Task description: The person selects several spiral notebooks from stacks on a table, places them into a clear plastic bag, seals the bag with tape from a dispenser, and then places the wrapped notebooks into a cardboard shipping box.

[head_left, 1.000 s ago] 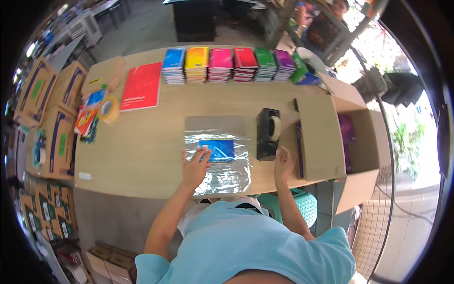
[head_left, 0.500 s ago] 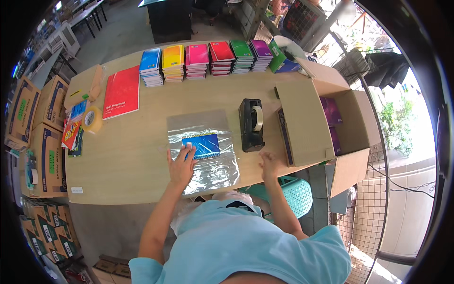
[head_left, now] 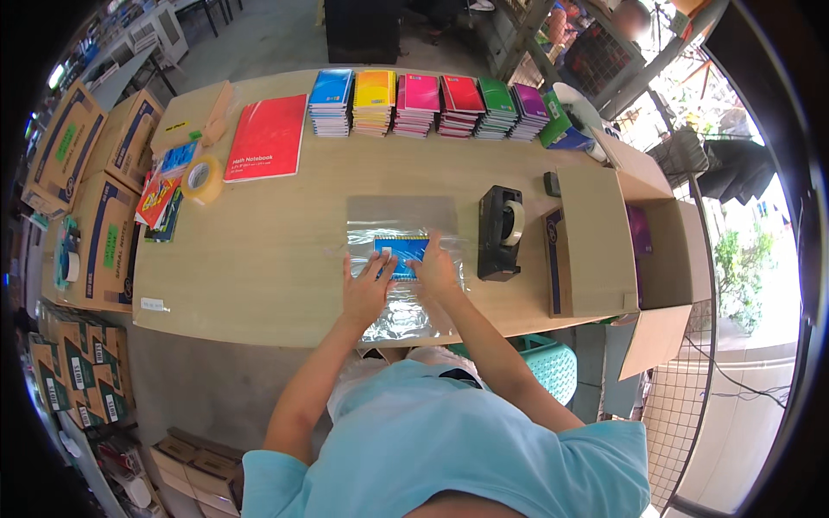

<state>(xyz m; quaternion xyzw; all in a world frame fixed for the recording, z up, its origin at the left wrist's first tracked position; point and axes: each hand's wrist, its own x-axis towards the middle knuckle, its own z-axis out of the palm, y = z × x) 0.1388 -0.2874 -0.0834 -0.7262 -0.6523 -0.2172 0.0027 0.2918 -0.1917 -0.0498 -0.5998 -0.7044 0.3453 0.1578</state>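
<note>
A small blue spiral notebook [head_left: 401, 247] lies on a clear plastic bag [head_left: 401, 209] in front of me; I cannot tell whether it is inside the bag. My left hand [head_left: 367, 287] rests on its left and lower part with fingers spread. Over the right end of the notebook lies my right hand [head_left: 438, 270], its thumb apart from the fingers. Just right of the bag stands a black tape dispenser [head_left: 496, 235] with a roll of tape.
Several stacks of coloured notebooks, such as a yellow stack [head_left: 373, 102], line the far edge. A red notebook [head_left: 266, 134] and a tape roll [head_left: 202, 180] lie left. An open carton [head_left: 596, 242] stands right. Cartons [head_left: 110, 242] sit left; a green stool [head_left: 550, 367] is below the table.
My right hand has moved from beside the tape dispenser onto the notebook's right end. My left hand stays on the notebook. The whole view has shifted slightly.
</note>
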